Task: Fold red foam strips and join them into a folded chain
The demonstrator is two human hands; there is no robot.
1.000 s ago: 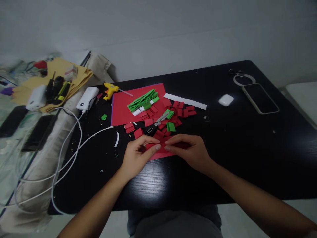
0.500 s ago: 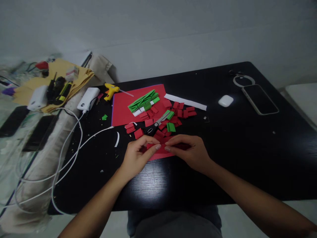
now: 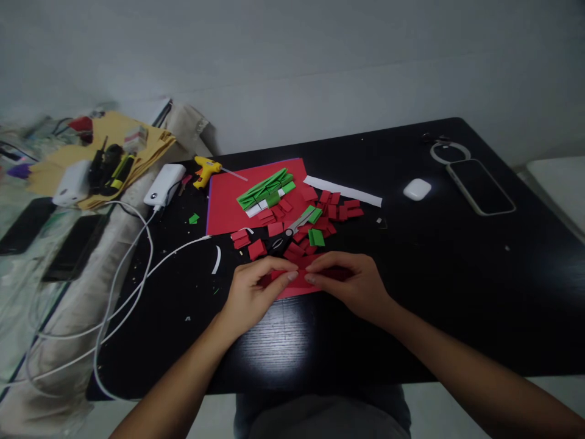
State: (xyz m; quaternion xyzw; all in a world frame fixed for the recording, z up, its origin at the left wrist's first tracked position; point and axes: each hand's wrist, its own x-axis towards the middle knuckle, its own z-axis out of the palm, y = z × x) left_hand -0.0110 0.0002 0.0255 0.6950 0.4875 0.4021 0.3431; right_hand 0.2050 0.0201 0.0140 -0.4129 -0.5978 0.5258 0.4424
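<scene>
Near the table's front edge, my left hand [image 3: 256, 289] and my right hand [image 3: 354, 280] face each other, thumbs and forefingers pinched on a sheet of red paper [image 3: 299, 291]. Their fingertips are close together at its middle, and the hands hide its two ends. Just beyond lie scattered small folded red paper pieces [image 3: 336, 212] and a folded green paper piece [image 3: 316, 238]. Among them rests a pair of scissors [image 3: 292, 229], partly covered. A bundle of green folded paper [image 3: 265, 188] lies farther back on a large red sheet [image 3: 223, 207].
A yellow glue gun [image 3: 206, 171] and a white power bank [image 3: 164, 184] with white cables stand at the left. A white paper strip [image 3: 342, 190] lies behind the red pieces. At the right are a white earbud case [image 3: 417, 189] and a phone [image 3: 481, 187].
The camera view has shifted very slightly, so everything sits a little lower. Both hands keep their pinch on the red paper, with hardly any other movement.
</scene>
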